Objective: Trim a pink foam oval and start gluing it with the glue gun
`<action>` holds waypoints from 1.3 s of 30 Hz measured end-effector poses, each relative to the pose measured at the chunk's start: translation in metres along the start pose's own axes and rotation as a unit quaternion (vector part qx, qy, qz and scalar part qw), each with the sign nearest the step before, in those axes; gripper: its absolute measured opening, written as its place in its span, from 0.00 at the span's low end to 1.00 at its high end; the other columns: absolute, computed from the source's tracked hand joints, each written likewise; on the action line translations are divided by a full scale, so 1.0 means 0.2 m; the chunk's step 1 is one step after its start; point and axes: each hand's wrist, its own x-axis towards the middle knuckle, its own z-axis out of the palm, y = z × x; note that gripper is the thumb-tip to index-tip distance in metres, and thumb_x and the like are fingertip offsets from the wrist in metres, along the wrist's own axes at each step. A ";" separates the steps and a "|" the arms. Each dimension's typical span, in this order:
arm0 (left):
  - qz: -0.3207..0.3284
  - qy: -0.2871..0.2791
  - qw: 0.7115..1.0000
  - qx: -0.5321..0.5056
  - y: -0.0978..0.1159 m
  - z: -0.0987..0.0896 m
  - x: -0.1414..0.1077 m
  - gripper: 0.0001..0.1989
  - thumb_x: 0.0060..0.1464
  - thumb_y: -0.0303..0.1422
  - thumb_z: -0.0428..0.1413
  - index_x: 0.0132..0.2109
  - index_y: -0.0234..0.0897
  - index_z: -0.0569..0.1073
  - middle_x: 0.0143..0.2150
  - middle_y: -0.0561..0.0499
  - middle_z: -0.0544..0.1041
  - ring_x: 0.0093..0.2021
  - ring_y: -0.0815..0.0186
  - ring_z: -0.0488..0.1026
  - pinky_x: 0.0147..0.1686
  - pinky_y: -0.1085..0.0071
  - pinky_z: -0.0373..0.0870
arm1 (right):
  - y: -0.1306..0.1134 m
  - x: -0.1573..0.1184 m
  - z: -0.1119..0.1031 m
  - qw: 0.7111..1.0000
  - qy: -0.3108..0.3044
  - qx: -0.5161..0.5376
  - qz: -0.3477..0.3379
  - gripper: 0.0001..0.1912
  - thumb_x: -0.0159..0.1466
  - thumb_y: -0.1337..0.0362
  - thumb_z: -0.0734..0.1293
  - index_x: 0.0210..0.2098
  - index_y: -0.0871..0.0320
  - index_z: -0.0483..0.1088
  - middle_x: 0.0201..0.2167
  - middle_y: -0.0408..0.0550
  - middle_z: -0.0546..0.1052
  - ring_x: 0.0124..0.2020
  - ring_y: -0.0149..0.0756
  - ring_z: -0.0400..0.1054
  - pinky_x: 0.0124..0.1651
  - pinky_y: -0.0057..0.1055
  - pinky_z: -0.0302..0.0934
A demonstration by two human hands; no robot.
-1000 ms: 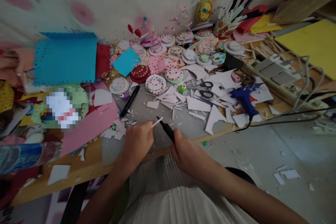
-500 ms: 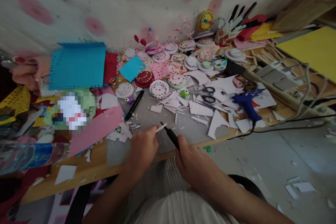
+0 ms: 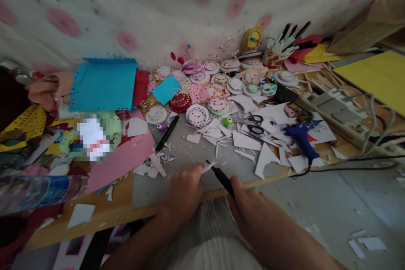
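Near the front edge of the grey mat, my left hand pinches a small white strip. My right hand is closed around the handle of a black knife-like tool. Its thin tip lies at the strip, and whether the two touch is hard to tell. White scraps lie on the mat beyond my hands. Further back are a round piece with red and blue dots, a green piece with an eye and a black pen.
Scissors and a blue glue gun lie to the right, by a power strip with cables. Several decorated discs stand at the back beside a cup of pens. A plastic bottle lies at the left.
The view has shifted, so the table's things appear slightly lower and mostly further right. Both hands still hold the strip and the tool, and the strip's angle has changed slightly.
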 end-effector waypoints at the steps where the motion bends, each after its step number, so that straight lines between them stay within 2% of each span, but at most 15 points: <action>1: 0.007 -0.005 1.000 -0.004 0.01 0.01 0.00 0.18 0.58 0.20 0.46 0.49 0.40 0.73 0.46 0.49 0.81 0.47 0.60 0.78 0.43 0.68 0.71 | 0.01 -0.01 0.00 1.000 0.014 -0.011 -0.012 0.20 0.61 0.78 0.58 0.51 0.70 0.67 0.34 0.57 0.81 0.29 0.43 0.78 0.26 0.31 0.65; 6: 0.027 -0.011 1.000 0.004 0.02 0.03 -0.02 0.21 0.54 0.17 0.46 0.50 0.37 0.73 0.49 0.47 0.80 0.49 0.59 0.77 0.47 0.64 0.72 | 0.08 -0.06 -0.03 0.974 0.118 -0.130 -0.140 0.23 0.52 0.80 0.59 0.47 0.72 0.71 0.39 0.62 0.81 0.24 0.41 0.76 0.24 0.31 0.66; 9: 0.032 -0.011 0.999 0.016 0.01 0.04 -0.03 0.23 0.53 0.16 0.45 0.50 0.37 0.73 0.49 0.46 0.80 0.48 0.58 0.77 0.46 0.63 0.73 | 0.11 -0.09 -0.05 0.963 0.149 -0.148 -0.169 0.22 0.53 0.81 0.59 0.46 0.71 0.71 0.35 0.59 0.81 0.23 0.38 0.75 0.25 0.30 0.66; 13: 0.030 -0.013 0.999 0.016 0.02 0.03 -0.02 0.23 0.52 0.16 0.46 0.50 0.38 0.73 0.48 0.47 0.80 0.48 0.59 0.77 0.46 0.64 0.73 | 0.14 -0.10 -0.04 0.965 0.146 -0.150 -0.159 0.21 0.57 0.79 0.60 0.50 0.68 0.70 0.33 0.55 0.81 0.23 0.36 0.74 0.27 0.29 0.66; 18: 0.055 -0.018 0.998 0.010 0.03 0.05 -0.03 0.22 0.54 0.16 0.46 0.52 0.37 0.73 0.49 0.46 0.79 0.49 0.60 0.77 0.49 0.63 0.73 | 0.14 -0.09 -0.09 0.968 0.124 -0.155 -0.152 0.26 0.49 0.81 0.63 0.48 0.73 0.71 0.27 0.52 0.81 0.20 0.35 0.73 0.22 0.27 0.63; 22: 0.088 0.004 0.996 0.020 0.02 0.11 -0.04 0.22 0.54 0.16 0.46 0.52 0.36 0.73 0.49 0.45 0.79 0.47 0.61 0.77 0.47 0.65 0.74 | 0.16 -0.12 -0.15 0.969 0.101 -0.145 -0.174 0.28 0.46 0.81 0.64 0.48 0.72 0.72 0.29 0.55 0.81 0.23 0.38 0.75 0.23 0.28 0.64; 24: 0.083 0.016 0.996 0.024 0.02 0.13 -0.04 0.22 0.55 0.17 0.46 0.52 0.37 0.73 0.47 0.45 0.80 0.46 0.62 0.78 0.46 0.65 0.74 | 0.21 -0.15 -0.20 0.981 0.075 -0.100 -0.149 0.25 0.48 0.79 0.65 0.47 0.68 0.72 0.24 0.50 0.80 0.20 0.35 0.74 0.20 0.27 0.60; 26: 0.061 0.022 0.998 0.006 0.01 0.13 -0.03 0.20 0.57 0.18 0.46 0.51 0.39 0.74 0.45 0.47 0.81 0.44 0.62 0.78 0.46 0.66 0.74 | 0.29 -0.16 -0.27 0.993 0.068 -0.027 -0.092 0.17 0.54 0.75 0.64 0.43 0.63 0.71 0.17 0.44 0.75 0.14 0.32 0.69 0.15 0.26 0.52; 28: 0.035 0.026 0.998 -0.038 -0.01 0.10 -0.01 0.16 0.59 0.22 0.47 0.48 0.38 0.76 0.40 0.47 0.82 0.41 0.61 0.79 0.44 0.65 0.74 | 0.37 -0.16 -0.34 0.993 0.097 0.067 -0.027 0.07 0.61 0.66 0.61 0.38 0.59 0.70 0.15 0.44 0.72 0.12 0.31 0.65 0.14 0.26 0.48; 29: 0.024 0.030 0.997 -0.060 -0.03 0.07 0.00 0.14 0.59 0.25 0.49 0.45 0.37 0.77 0.38 0.46 0.82 0.39 0.60 0.79 0.42 0.64 0.74 | 0.40 -0.16 -0.36 0.987 0.091 0.133 0.002 0.09 0.64 0.61 0.60 0.37 0.57 0.69 0.13 0.42 0.69 0.11 0.30 0.63 0.14 0.26 0.48; 31: 0.007 0.039 0.995 -0.092 -0.06 -0.01 0.02 0.11 0.59 0.31 0.52 0.39 0.33 0.78 0.34 0.45 0.82 0.36 0.58 0.79 0.38 0.63 0.75 | 0.44 -0.13 -0.39 0.951 0.033 0.306 0.041 0.14 0.67 0.52 0.57 0.38 0.54 0.66 0.13 0.39 0.66 0.11 0.29 0.61 0.14 0.24 0.51; 32: 0.003 0.044 0.993 -0.108 -0.09 -0.05 0.02 0.11 0.57 0.33 0.54 0.39 0.33 0.78 0.34 0.45 0.82 0.36 0.58 0.79 0.37 0.64 0.75 | 0.44 -0.12 -0.38 0.916 -0.010 0.397 0.056 0.16 0.67 0.49 0.57 0.38 0.54 0.64 0.14 0.37 0.66 0.11 0.28 0.60 0.14 0.23 0.52; 34: -0.003 0.046 0.981 -0.191 -0.14 -0.12 0.02 0.12 0.54 0.35 0.57 0.43 0.33 0.77 0.40 0.47 0.81 0.39 0.57 0.79 0.38 0.65 0.76 | 0.42 -0.09 -0.34 0.824 -0.090 0.557 0.060 0.17 0.66 0.46 0.60 0.39 0.54 0.62 0.19 0.36 0.66 0.13 0.26 0.61 0.14 0.22 0.55; 37: -0.046 0.000 0.936 -0.350 -0.20 -0.17 -0.01 0.20 0.47 0.38 0.62 0.47 0.34 0.75 0.44 0.45 0.80 0.41 0.57 0.78 0.36 0.66 0.77 | 0.34 -0.06 -0.25 0.702 -0.160 0.694 0.022 0.18 0.64 0.47 0.64 0.42 0.55 0.62 0.22 0.34 0.65 0.13 0.23 0.61 0.14 0.18 0.54; 39: -0.082 -0.036 0.900 -0.426 -0.22 -0.17 -0.05 0.24 0.44 0.39 0.64 0.49 0.34 0.73 0.44 0.45 0.80 0.40 0.57 0.78 0.34 0.66 0.77 | 0.30 -0.05 -0.19 0.647 -0.192 0.738 -0.005 0.18 0.65 0.48 0.64 0.45 0.55 0.62 0.21 0.33 0.64 0.12 0.21 0.60 0.14 0.16 0.53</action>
